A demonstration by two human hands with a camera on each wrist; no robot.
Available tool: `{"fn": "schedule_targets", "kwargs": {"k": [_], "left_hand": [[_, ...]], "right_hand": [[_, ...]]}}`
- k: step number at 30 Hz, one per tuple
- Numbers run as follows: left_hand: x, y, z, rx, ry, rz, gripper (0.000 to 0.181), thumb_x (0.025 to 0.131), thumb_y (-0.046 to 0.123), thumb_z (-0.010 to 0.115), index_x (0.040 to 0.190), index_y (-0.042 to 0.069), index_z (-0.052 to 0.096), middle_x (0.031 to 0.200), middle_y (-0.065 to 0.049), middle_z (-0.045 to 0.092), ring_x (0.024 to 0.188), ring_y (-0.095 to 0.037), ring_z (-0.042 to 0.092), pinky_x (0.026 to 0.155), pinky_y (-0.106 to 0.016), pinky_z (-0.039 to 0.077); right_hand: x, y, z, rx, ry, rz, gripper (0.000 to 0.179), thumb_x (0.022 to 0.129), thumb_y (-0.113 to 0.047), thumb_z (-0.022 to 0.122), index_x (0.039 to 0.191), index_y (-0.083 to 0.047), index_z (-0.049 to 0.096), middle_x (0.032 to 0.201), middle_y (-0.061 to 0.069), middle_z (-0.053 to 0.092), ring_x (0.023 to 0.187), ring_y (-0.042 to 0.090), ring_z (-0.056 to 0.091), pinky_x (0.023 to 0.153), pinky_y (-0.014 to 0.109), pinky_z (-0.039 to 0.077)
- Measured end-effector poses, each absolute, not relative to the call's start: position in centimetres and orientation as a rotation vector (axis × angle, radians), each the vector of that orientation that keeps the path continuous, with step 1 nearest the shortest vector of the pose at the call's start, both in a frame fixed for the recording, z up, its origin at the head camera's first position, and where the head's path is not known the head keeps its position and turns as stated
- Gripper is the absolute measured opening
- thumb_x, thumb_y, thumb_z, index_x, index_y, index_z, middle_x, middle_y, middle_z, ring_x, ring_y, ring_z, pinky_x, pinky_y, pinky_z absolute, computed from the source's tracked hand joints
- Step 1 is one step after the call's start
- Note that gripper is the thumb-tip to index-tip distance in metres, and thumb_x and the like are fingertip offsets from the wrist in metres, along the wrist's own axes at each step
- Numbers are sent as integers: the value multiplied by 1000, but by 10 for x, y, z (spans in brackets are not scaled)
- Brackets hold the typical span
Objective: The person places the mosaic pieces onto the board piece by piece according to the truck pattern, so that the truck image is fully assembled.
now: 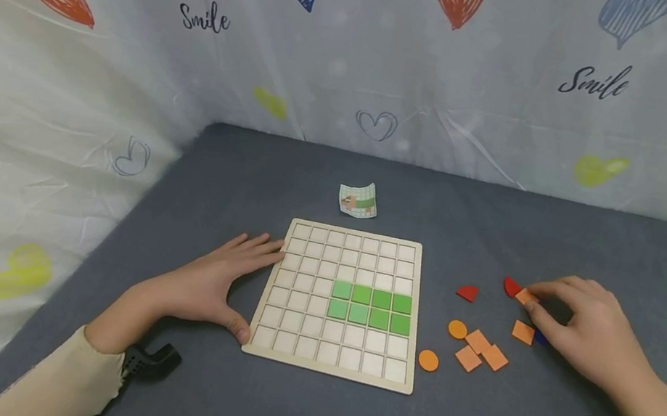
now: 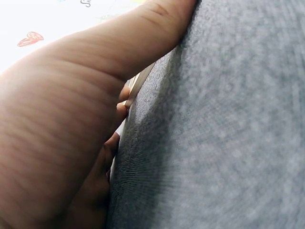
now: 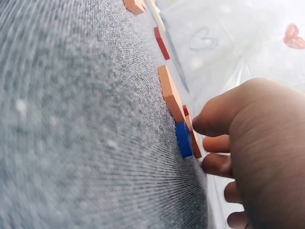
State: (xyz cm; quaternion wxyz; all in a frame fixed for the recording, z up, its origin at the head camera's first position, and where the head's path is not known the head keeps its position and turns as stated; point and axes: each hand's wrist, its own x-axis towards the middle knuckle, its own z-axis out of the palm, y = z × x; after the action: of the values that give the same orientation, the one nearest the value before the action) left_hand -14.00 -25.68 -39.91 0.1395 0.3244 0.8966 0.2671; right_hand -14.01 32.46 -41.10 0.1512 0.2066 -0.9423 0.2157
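Observation:
A cream grid board lies on the table, with several green square tiles in two rows at its right side. My left hand rests at the board's left edge, fingers spread and thumb near the lower corner. Right of the board, my right hand pinches an orange square tile between thumb and fingers. A red piece sits just beside that tile. Under the hand, a blue piece shows in the right wrist view, mostly hidden in the head view. Another orange square lies close by.
Several orange squares lie grouped between board and right hand. Two orange discs and a red wedge are nearer the board. A small picture card stands behind it. A printed curtain hangs at the table's back and left.

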Motion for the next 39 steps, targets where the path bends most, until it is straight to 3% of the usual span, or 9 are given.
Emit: {"fn": "schedule_targets", "kwargs": {"k": [23,33,39], "left_hand": [[-141,-256,-398,943,2580,771,136,65,71,95,175,22,30,182,1,18,169,-31,5,134,-63,3],[-147,-253,-399,972,2578,753,137,66,73,93,175,23,29,182,2,16,169,-29,4,135,-61,2],[-143,-258,-402,961,2591,764,136,66,71,94,175,23,30,182,1,18,169,-31,5,134,-63,3]], "right_hand": [[-136,322,-412,576,-2737,624,23,93,-9,83,115,-4,81,112,14,75,108,39,64,85,61,52],[-136,302,-406,581,-2647,637,23,89,-8,85,112,-8,83,106,6,74,104,29,63,85,48,48],[-143,272,-405,742,-2558,662,25,86,-6,86,110,-10,83,103,1,74,95,24,63,83,42,48]]}}
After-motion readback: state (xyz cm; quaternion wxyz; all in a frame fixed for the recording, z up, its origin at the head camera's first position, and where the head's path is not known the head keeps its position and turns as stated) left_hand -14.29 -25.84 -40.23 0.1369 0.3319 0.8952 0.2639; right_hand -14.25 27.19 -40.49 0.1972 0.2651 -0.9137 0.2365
